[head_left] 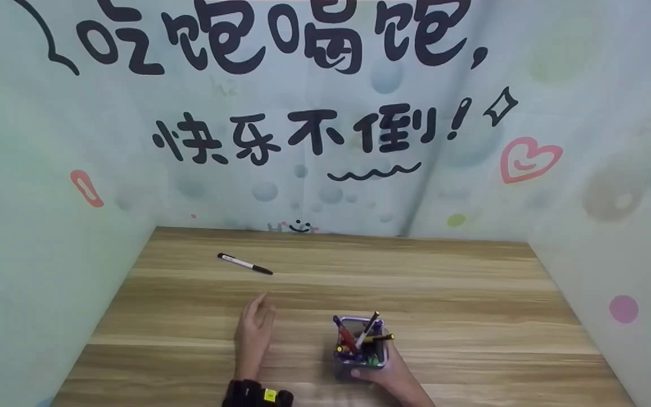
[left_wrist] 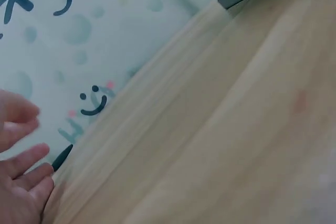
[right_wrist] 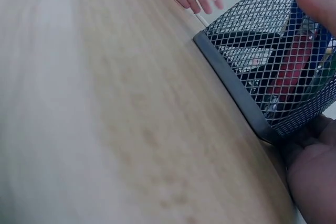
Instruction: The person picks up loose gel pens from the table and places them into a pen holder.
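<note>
My right hand point(head_left: 398, 373) grips a dark metal-mesh pen holder point(head_left: 343, 370) at its near right side. Several pens stand in it, one red pen point(head_left: 347, 337) and one white pen point(head_left: 367, 332) among them. Through the mesh wall point(right_wrist: 247, 80) in the right wrist view the pens show too, and my thumb point(right_wrist: 319, 1) lies against the holder. To its left, my left hand point(head_left: 256, 330) holds nothing, its fingers loosely extended. Beyond that hand a white pen with black ends point(head_left: 244, 263) lies on the table, apart from the fingertips.
The wood-grain table point(head_left: 444, 282) meets a printed backdrop point(head_left: 303, 192) at the back, with pale side walls point(head_left: 602, 254) to left and right. A black wrist strap point(head_left: 243, 393) with a yellow label sits on my left wrist.
</note>
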Demonstrator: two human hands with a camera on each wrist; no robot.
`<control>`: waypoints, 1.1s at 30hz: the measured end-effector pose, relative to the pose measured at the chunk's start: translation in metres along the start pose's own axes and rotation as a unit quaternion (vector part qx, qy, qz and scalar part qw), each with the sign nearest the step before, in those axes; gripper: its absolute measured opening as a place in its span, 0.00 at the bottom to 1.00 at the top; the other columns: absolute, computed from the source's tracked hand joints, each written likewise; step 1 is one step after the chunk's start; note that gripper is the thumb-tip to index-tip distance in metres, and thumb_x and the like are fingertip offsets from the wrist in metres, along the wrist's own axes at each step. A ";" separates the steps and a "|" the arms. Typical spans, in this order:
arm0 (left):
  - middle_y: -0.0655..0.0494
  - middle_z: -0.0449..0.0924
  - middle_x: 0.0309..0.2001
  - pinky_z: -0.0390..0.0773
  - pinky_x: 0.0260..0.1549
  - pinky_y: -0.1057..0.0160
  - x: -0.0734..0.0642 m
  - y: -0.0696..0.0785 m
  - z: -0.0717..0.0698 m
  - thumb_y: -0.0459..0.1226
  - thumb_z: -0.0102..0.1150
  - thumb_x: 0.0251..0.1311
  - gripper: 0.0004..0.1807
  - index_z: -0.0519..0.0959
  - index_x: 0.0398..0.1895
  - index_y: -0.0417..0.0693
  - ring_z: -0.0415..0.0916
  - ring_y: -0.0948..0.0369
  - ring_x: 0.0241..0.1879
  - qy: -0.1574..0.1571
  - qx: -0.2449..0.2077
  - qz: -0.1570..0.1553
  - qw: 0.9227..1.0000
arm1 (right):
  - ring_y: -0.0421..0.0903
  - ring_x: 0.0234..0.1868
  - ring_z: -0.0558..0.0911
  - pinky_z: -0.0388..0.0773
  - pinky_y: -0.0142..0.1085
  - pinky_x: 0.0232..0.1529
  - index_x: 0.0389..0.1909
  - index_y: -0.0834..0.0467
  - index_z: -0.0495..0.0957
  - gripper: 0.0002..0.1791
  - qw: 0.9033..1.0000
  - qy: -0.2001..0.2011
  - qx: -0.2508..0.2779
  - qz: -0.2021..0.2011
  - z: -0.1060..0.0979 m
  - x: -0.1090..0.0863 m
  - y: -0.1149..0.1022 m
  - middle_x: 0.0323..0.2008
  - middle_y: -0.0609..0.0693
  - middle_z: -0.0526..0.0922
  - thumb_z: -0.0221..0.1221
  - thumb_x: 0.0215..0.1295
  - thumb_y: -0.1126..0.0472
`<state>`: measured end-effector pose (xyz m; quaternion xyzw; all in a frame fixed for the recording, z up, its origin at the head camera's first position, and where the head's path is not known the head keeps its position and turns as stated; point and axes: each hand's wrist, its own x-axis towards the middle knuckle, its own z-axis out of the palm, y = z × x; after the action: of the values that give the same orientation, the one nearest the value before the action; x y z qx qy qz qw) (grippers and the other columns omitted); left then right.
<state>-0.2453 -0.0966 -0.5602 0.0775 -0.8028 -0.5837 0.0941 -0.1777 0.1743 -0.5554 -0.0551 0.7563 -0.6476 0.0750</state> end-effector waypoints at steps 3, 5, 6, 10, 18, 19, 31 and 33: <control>0.46 0.67 0.63 0.76 0.49 0.50 0.008 0.000 0.000 0.43 0.52 0.63 0.23 0.68 0.62 0.53 0.70 0.47 0.57 0.031 -0.004 -0.011 0.999 | 0.63 0.66 0.61 0.49 0.57 0.67 0.68 0.64 0.47 0.54 1.000 -0.001 0.001 0.005 0.000 0.001 -0.002 0.64 0.66 0.63 0.70 0.42 0.65; 0.47 0.70 0.61 0.76 0.48 0.51 0.016 0.000 0.002 0.42 0.52 0.63 0.22 0.70 0.61 0.54 0.73 0.49 0.55 0.053 0.008 -0.005 0.999 | 0.62 0.66 0.61 0.48 0.57 0.67 0.69 0.63 0.47 0.54 1.000 -0.003 0.006 0.012 0.000 0.001 -0.002 0.65 0.66 0.62 0.70 0.43 0.64; 0.47 0.72 0.59 0.76 0.48 0.52 0.020 0.000 0.004 0.40 0.53 0.62 0.22 0.71 0.60 0.53 0.74 0.50 0.54 0.064 0.012 0.002 0.998 | 0.62 0.66 0.61 0.48 0.57 0.67 0.69 0.63 0.46 0.54 1.000 -0.004 0.009 0.014 0.000 0.001 -0.002 0.65 0.65 0.62 0.70 0.43 0.64; 0.46 0.76 0.50 0.74 0.46 0.54 0.039 0.000 0.008 0.35 0.54 0.59 0.22 0.72 0.58 0.49 0.75 0.52 0.46 0.089 0.051 0.022 0.994 | 0.62 0.67 0.60 0.48 0.57 0.67 0.69 0.62 0.46 0.54 1.000 -0.010 0.018 0.018 0.000 0.001 -0.002 0.65 0.65 0.62 0.70 0.44 0.64; 0.49 0.74 0.34 0.69 0.30 0.61 0.073 0.013 0.000 0.35 0.49 0.59 0.29 0.62 0.66 0.47 0.70 0.57 0.30 0.002 0.166 -0.024 0.986 | 0.62 0.66 0.62 0.49 0.56 0.67 0.69 0.63 0.46 0.54 1.000 -0.010 0.021 0.002 0.000 -0.001 0.000 0.64 0.66 0.62 0.70 0.43 0.64; 0.51 0.72 0.29 0.67 0.26 0.63 0.077 0.015 -0.002 0.35 0.48 0.60 0.30 0.60 0.67 0.47 0.68 0.58 0.26 -0.017 0.175 -0.030 0.984 | 0.62 0.65 0.62 0.49 0.56 0.67 0.69 0.64 0.46 0.54 1.000 -0.009 0.021 -0.003 -0.001 -0.001 0.000 0.64 0.67 0.62 0.70 0.43 0.64; 0.26 0.67 0.55 0.75 0.40 0.56 0.091 0.047 -0.010 0.32 0.39 0.66 0.29 0.49 0.69 0.35 0.73 0.47 0.39 -0.159 0.247 -0.078 0.953 | 0.57 0.64 0.65 0.52 0.51 0.67 0.69 0.63 0.47 0.54 1.000 -0.014 0.002 -0.017 0.000 -0.001 0.000 0.62 0.63 0.66 0.70 0.43 0.63; 0.25 0.64 0.57 0.73 0.45 0.52 0.091 0.049 -0.007 0.32 0.38 0.66 0.26 0.53 0.66 0.34 0.71 0.42 0.46 -0.150 0.250 -0.084 0.953 | 0.56 0.64 0.66 0.52 0.48 0.66 0.69 0.63 0.47 0.54 1.000 -0.013 -0.009 -0.023 -0.001 -0.001 0.001 0.61 0.62 0.68 0.70 0.44 0.62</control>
<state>-0.3325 -0.1096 -0.5062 0.0774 -0.9184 -0.3751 -0.0988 -0.1767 0.1758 -0.5558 -0.0816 0.7597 -0.6413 0.0696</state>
